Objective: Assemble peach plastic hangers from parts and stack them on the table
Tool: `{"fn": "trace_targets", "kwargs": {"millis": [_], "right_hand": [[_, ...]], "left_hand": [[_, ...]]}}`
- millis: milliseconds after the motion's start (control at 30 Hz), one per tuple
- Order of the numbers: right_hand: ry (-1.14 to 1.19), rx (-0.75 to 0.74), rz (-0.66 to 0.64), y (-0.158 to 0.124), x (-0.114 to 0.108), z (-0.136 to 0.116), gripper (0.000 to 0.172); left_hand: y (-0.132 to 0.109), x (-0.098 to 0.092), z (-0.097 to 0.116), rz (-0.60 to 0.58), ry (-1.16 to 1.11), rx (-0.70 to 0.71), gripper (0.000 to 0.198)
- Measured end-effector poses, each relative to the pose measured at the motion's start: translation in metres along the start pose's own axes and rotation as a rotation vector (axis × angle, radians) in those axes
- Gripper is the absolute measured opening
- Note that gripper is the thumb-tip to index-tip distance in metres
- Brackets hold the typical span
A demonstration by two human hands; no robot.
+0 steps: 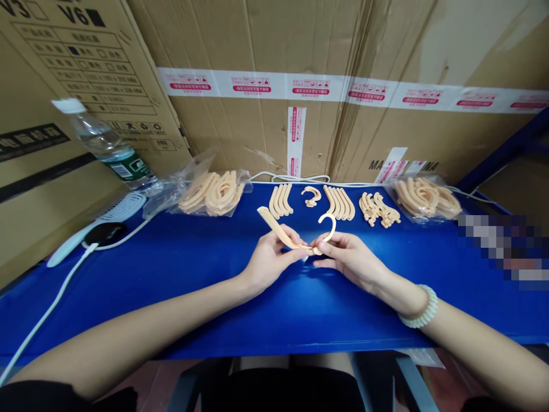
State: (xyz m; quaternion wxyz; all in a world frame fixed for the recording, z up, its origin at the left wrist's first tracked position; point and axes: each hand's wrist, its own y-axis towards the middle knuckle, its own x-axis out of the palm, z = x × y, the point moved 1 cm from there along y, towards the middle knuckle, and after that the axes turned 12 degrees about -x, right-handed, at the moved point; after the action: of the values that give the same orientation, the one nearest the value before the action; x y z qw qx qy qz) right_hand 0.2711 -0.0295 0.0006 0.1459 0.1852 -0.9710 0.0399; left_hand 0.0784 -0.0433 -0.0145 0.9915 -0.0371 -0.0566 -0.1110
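Over the middle of the blue table point(180, 297), my left hand point(270, 260) pinches a long, slightly curved peach plastic strip point(278, 232) that points up and to the left. My right hand point(347, 257) pinches a peach plastic hook piece point(329, 224) whose curl rises above the fingers. The two parts meet end to end between my fingertips. Behind them on the table lie loose groups of the same peach parts: curved strips point(281, 200), a single hook point(311, 195), more curved strips point(339, 203) and a pile of small hooks point(378, 209).
Clear bags of peach parts lie at the back left point(212, 191) and back right point(426, 197). A water bottle point(107, 146), a white comb-like tool point(96, 226), a black puck point(105, 233) and a white cable point(43, 317) sit at left. Cardboard boxes point(300, 86) wall the back.
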Motion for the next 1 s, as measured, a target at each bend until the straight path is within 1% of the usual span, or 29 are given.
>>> {"fn": "trace_targets", "kwargs": {"millis": [133, 367, 667, 867, 1000], "right_hand": [[0.017, 0.044, -0.03, -0.001, 0.0, 0.001, 0.029], [0.013, 0.063, -0.049, -0.002, 0.001, -0.001, 0.035], [-0.061, -0.036, -0.027, -0.002, 0.006, 0.002, 0.044], [-0.156, -0.096, 0.003, -0.003, 0.009, 0.007, 0.041], [-0.227, -0.158, 0.003, -0.003, 0.011, 0.005, 0.038]], "left_hand": [[-0.001, 0.0, -0.002, 0.0, 0.041, 0.003, 0.026], [-0.004, 0.002, -0.002, -0.057, -0.004, 0.031, 0.021], [-0.006, 0.004, -0.004, -0.031, 0.021, 0.067, 0.023], [-0.01, 0.007, -0.002, -0.003, 0.103, 0.117, 0.022], [-0.01, 0.008, 0.0, 0.004, 0.056, 0.047, 0.023]]}}
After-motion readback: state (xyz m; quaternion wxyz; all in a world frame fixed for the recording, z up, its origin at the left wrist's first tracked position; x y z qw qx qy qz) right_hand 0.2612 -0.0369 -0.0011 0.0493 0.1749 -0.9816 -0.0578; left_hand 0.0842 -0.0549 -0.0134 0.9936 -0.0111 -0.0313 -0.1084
